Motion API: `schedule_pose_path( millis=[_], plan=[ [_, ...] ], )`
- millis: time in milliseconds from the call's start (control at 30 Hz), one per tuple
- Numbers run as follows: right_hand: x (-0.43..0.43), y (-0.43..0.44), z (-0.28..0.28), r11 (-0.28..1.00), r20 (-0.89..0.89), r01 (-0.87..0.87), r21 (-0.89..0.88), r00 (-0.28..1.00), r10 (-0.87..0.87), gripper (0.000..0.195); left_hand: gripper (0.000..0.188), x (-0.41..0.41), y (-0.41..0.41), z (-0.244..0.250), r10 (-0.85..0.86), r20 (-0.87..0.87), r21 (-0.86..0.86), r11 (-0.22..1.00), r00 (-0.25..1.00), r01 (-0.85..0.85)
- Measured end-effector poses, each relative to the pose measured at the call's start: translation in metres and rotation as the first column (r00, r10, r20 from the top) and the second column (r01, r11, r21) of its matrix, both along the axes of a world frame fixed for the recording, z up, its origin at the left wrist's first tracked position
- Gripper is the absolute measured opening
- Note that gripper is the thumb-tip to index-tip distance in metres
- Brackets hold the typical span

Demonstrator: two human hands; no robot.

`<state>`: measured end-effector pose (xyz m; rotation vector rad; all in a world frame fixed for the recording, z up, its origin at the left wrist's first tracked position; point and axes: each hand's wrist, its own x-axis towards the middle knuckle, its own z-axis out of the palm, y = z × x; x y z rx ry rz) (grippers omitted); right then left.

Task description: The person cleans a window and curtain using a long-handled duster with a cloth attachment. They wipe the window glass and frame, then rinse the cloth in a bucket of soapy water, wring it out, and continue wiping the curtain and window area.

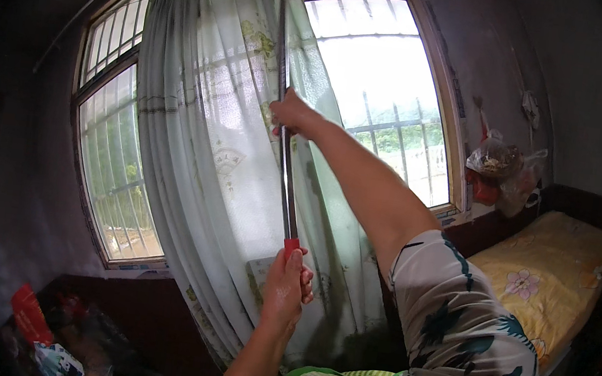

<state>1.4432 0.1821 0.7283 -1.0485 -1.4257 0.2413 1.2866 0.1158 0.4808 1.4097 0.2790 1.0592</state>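
A long metal pole (pixel 285 186) with a red grip (pixel 290 246) at its lower end rises steeply in front of the curtain. Around the red grip, low in the view, my left hand (pixel 287 288) is closed. Higher up, my right hand (pixel 293 111) grasps the metal shaft with the arm stretched out. The pole's top runs past the upper edge of the view, so its end is hidden. Behind it hangs a pale green, translucent curtain (pixel 203 122) with a leaf pattern, covering the middle of the window.
A barred window (pixel 384 81) shows on both sides of the curtain. At right, plastic bags (pixel 494 159) hang on the wall above a bed with a yellow floral cover (pixel 551 269). A red packet (pixel 32 314) and other bagged items lie at lower left.
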Motion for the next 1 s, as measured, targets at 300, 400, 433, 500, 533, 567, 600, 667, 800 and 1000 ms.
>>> schedule_pose_path(
  millis=[300, 400, 433, 500, 533, 567, 600, 667, 800, 1000],
  plan=[
    [-0.037, -0.003, -0.074, 0.992, -0.040, -0.125, 0.005, 0.991, 0.126, 0.041, 0.029, -0.030, 0.007, -0.062, 0.098, -0.163, 0.013, 0.995, 0.982, -0.097],
    [-0.010, -0.010, -0.085, 0.997, -0.044, -0.056, 0.043, 0.997, 0.058, 0.042, 0.027, -0.016, 0.001, -0.070, -0.004, -0.202, 0.028, 1.000, 0.979, 0.010],
    [-0.004, -0.018, -0.088, 0.999, -0.032, -0.037, 0.038, 0.999, 0.038, 0.043, 0.027, -0.012, 0.002, -0.073, -0.005, -0.214, 0.049, 0.999, 0.977, 0.016],
    [0.016, -0.025, -0.096, 0.997, -0.115, -0.024, 0.069, 0.993, 0.032, 0.042, 0.028, -0.004, 0.004, -0.080, -0.024, -0.244, 0.085, 0.995, 0.969, 0.046],
    [0.022, -0.038, -0.102, 0.999, -0.119, 0.005, 0.050, 0.993, 0.001, 0.043, 0.027, -0.003, 0.003, -0.081, -0.021, -0.263, 0.107, 0.993, 0.965, 0.051],
    [0.026, -0.049, -0.109, 0.999, -0.124, 0.035, 0.031, 0.992, -0.031, 0.043, 0.027, -0.002, 0.002, -0.083, -0.012, -0.291, 0.101, 0.994, 0.957, 0.044],
    [0.039, -0.047, -0.119, 0.994, -0.174, 0.040, 0.101, 0.985, -0.022, 0.045, 0.027, 0.002, -0.002, -0.085, -0.012, -0.321, 0.104, 0.993, 0.947, 0.048],
    [0.049, -0.057, -0.138, 1.000, -0.181, 0.005, 0.008, 0.984, -0.004, 0.056, 0.025, 0.006, -0.004, -0.102, -0.020, -0.345, 0.102, 0.993, 0.939, 0.059],
    [0.046, -0.071, -0.177, 0.996, -0.146, -0.036, -0.084, 0.989, 0.024, 0.062, 0.019, 0.001, -0.008, -0.145, -0.068, -0.326, 0.104, 0.989, 0.943, 0.107],
    [0.026, -0.075, -0.243, 0.985, -0.117, -0.107, -0.135, 0.989, 0.092, 0.050, 0.020, -0.010, 0.017, -0.255, 0.139, -0.321, 0.247, 0.967, 0.937, -0.058]
  ],
)
